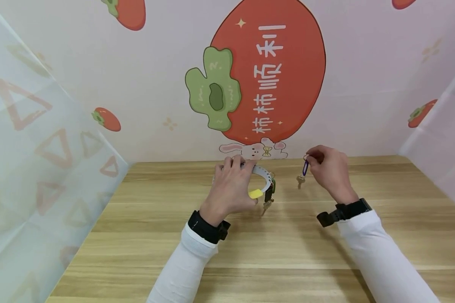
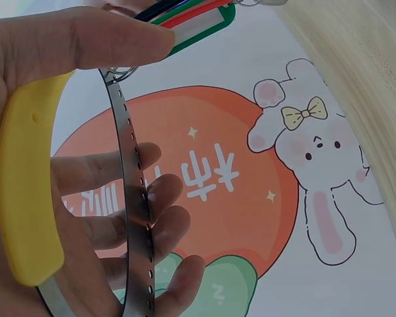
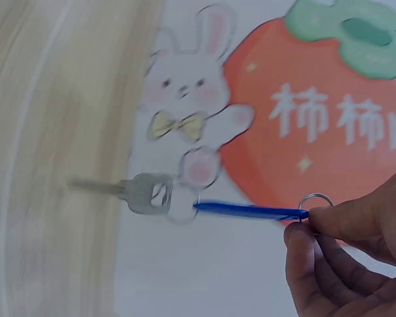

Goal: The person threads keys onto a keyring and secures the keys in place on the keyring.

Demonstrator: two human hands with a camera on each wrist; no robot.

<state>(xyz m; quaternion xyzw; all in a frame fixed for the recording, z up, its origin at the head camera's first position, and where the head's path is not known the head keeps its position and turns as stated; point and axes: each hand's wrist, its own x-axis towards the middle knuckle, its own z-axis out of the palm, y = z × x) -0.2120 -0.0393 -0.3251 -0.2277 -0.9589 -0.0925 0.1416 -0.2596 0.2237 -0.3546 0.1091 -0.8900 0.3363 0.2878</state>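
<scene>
- Several faded triangles (image 1: pixel 60 148) mark the pale sheet (image 1: pixel 19 176) at far left.
- Next, the left hand (image 1: pixel 232 187) is partly curled around a perforated metal ring (image 1: pixel 264 173), its fingers behind the band and the ring's yellow grip (image 2: pixel 32 178) against the palm.
- At the ring's right side hang coloured tags, including a green-edged tag (image 2: pixel 204 30), and a brass-toned key (image 1: pixel 266 207), above the wooden worktop (image 1: pixel 155 235).
- Farther right, well apart from the ring, a silvery key (image 3: pixel 148 193) hangs from a blue tag (image 3: pixel 247 211).
- Rightmost of the hands, the right hand (image 1: pixel 330 170) pinches that tag's upper end by its small wire loop (image 3: pixel 315 194), thumb against finger.
</scene>
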